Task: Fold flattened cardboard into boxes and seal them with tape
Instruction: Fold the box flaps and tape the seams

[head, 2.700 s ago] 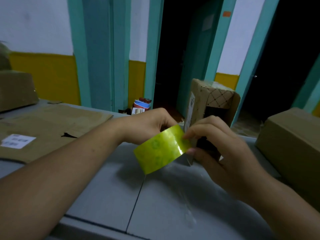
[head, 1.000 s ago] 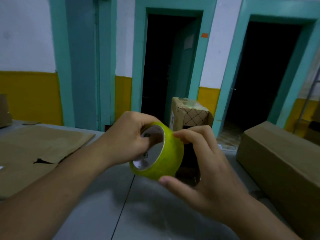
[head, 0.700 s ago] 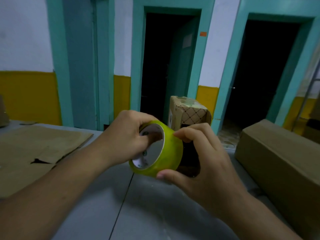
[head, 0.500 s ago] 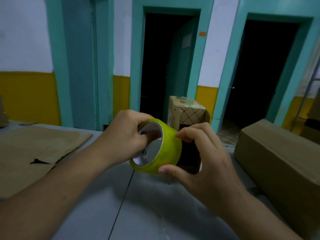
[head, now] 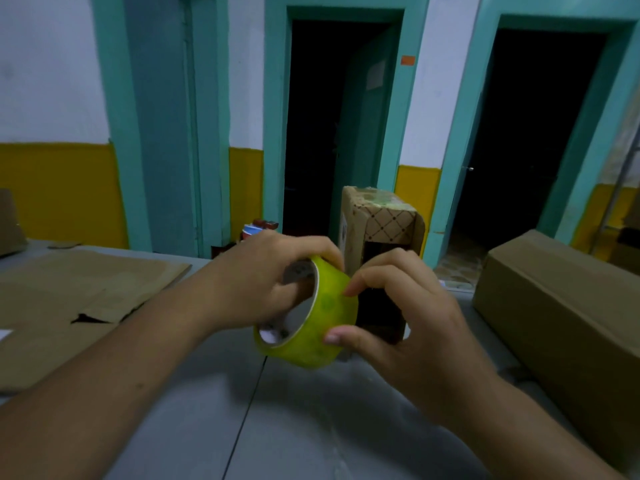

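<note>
Where the tape roll sits: the yellow-green tape roll [head: 313, 327] is held in the air above the grey table [head: 294, 431], between the two hands, with its open core turned toward the left.
Left hand: the left hand [head: 263, 282] grips the roll from the left. Its fingers curl over the top rim and its thumb reaches into the core, so the grasp closes round the wall of the ring.
Right hand: the right hand [head: 412, 327] pinches the roll's outer band. The forefinger [head: 360, 284] presses the upper part of the band and the thumb [head: 341, 339] presses the lower edge. The other fingers are curled behind the forefinger, and whether they touch the tape cannot be told.
Small box: the small box [head: 381, 220] stands upright on the table just behind the roll, with tape across its top and a diamond-patterned panel below. The right hand partly hides its dark front.
Flattened cardboard: the flattened cardboard [head: 76, 296] lies flat on the table to the left, well apart from the roll.
Large box: the large box [head: 561, 306], closed and brown, rests on the table at the right, near the right forearm.
Background: two dark doorways [head: 332, 133] in teal frames, set in a white and yellow wall.
</note>
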`<control>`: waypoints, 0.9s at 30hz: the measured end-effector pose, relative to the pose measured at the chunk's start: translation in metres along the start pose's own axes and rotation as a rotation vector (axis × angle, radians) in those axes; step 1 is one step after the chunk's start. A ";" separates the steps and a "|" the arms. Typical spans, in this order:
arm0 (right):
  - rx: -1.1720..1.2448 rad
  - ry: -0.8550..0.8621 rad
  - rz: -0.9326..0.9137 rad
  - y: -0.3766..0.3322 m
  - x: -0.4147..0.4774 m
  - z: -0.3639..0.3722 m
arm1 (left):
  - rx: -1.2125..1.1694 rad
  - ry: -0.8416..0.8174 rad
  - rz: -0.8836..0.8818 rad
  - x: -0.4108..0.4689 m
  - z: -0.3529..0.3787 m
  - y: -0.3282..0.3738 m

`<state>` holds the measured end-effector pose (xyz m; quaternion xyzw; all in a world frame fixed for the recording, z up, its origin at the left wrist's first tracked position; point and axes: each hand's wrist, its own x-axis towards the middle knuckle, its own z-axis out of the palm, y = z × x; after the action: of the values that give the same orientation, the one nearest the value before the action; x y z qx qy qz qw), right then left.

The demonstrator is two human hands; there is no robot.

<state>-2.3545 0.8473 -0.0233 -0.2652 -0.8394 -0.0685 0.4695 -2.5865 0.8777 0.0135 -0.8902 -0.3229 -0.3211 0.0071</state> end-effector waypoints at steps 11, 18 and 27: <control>-0.193 -0.092 -0.078 -0.006 0.000 -0.006 | 0.129 0.374 0.317 -0.003 -0.007 0.001; -0.178 -0.106 -0.099 -0.010 0.002 -0.012 | 0.138 0.498 0.333 -0.004 -0.008 0.010; -0.112 0.008 -0.163 -0.010 0.006 -0.015 | -0.113 0.508 0.124 -0.009 0.004 0.008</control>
<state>-2.3512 0.8357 -0.0090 -0.2215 -0.8511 -0.1545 0.4503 -2.5851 0.8673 0.0063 -0.7982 -0.2372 -0.5507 0.0578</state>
